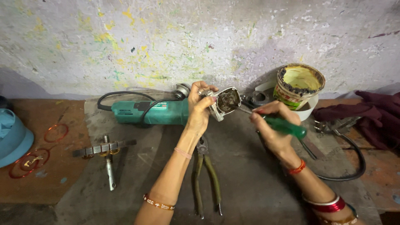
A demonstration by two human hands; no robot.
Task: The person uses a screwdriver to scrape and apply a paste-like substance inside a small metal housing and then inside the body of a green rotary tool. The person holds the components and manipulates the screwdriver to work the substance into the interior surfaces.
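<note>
I am watching the left hand (199, 109) holding a small metal gear housing (225, 101) up just above the middle of the view, its grip clenched around the housing's near side so the open, greasy cavity is facing toward three o'clock. My right hand (273, 127) is wrapping its grip tight around a green-handled screwdriver (283, 126), and the shaft is pointing toward ten o'clock with its tip reaching the rim of the housing; I cannot quite tell whether the tip is sitting in a screw or only touching the edge. Behind the left hand, toward ten o'clock, a green angle grinder body (148, 112) is lying on the tabletop (246, 183) with its black cord looping over it. Directly below the left wrist, at six o'clock, a pair of pliers (205, 177) is lying with its handles pointing toward me. At eight o'clock a motor armature (106, 150) is resting on its side, and copper wire coils (29, 160) are lying further out toward nine. At two o'clock a dirty paint-stained bucket (299, 85) is standing against the spattered wall, with a dark red cloth (368, 112) lying at three o'clock.
</note>
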